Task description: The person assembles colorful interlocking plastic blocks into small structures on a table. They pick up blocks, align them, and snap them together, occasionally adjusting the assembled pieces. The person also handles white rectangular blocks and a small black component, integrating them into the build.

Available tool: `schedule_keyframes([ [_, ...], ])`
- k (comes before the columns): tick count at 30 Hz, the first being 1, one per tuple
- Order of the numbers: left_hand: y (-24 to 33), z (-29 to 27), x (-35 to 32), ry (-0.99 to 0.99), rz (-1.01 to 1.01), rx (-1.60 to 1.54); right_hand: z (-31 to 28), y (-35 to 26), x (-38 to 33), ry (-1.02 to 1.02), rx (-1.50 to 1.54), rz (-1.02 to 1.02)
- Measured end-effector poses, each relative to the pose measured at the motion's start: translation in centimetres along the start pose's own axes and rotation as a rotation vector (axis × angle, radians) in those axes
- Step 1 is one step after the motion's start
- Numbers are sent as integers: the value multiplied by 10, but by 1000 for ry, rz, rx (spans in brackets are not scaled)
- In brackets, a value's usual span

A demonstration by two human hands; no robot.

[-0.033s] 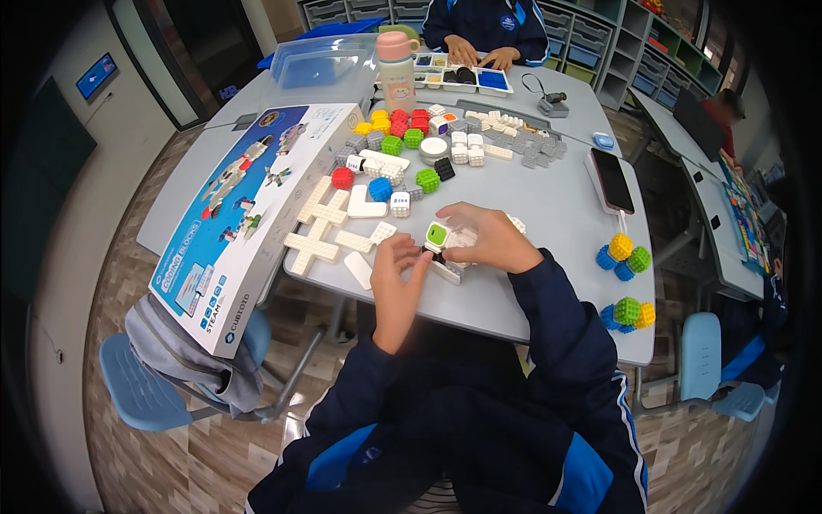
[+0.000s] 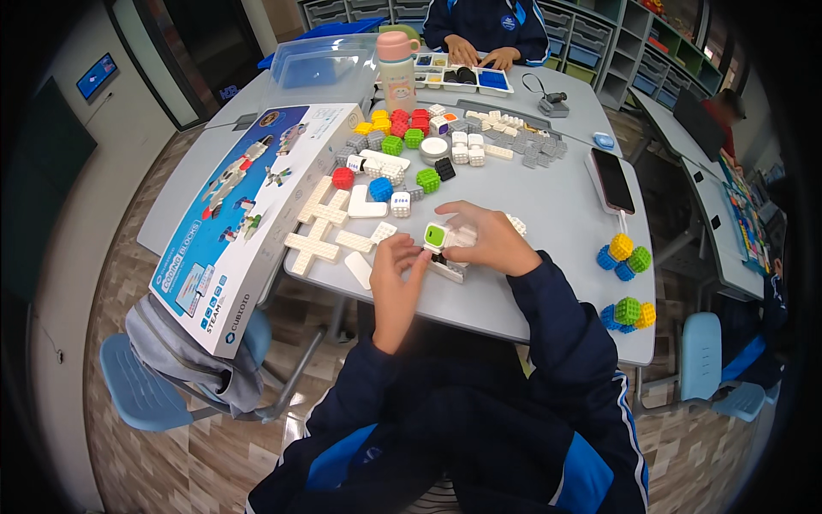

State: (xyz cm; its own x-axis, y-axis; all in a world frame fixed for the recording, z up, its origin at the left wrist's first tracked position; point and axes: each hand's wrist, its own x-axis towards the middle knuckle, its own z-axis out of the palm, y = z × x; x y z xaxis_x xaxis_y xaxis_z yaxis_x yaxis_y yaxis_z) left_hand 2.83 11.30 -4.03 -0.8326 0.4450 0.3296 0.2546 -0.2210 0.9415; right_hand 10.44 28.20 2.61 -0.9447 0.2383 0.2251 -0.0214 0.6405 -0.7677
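Close to the near table edge, my hands hold a small white block model with a green square face and a dark part beneath it. My left hand pinches its left side with thumb and fingertips. From the right, my right hand is closed on it, thumb by the dark part and fingers curled over white pieces. The fingers hide much of the model. Cream studded plates and a white L-shaped piece lie left of it. Beyond are a blue block, a white cube and a green block.
A large box leans over the left edge, by a pink-lidded bottle. Several grey blocks lie farther back. A phone and two coloured block clusters line the right side. Another person's hands work across the table.
The green-faced model has shifted very slightly between my fingers, and my right fingers with it. Everything else stays where it was.
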Motion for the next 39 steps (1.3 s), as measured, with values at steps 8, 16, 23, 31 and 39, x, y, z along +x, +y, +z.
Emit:
schedule_keyframes([
  [8,27,-11,-24,-200,-203,-238,27,-34,-40,248,115,-194],
  [16,51,-10,-50,-360,-41,150,52,-31,-94,286,438,-6],
  [23,42,-15,-52,-422,-144,314,64,-21,-100,392,226,-117],
  [31,30,-27,-45,-410,-85,282,53,-5,-101,281,630,105],
  [39,14,-3,9,-272,493,963,49,-3,-91,374,1169,222],
])
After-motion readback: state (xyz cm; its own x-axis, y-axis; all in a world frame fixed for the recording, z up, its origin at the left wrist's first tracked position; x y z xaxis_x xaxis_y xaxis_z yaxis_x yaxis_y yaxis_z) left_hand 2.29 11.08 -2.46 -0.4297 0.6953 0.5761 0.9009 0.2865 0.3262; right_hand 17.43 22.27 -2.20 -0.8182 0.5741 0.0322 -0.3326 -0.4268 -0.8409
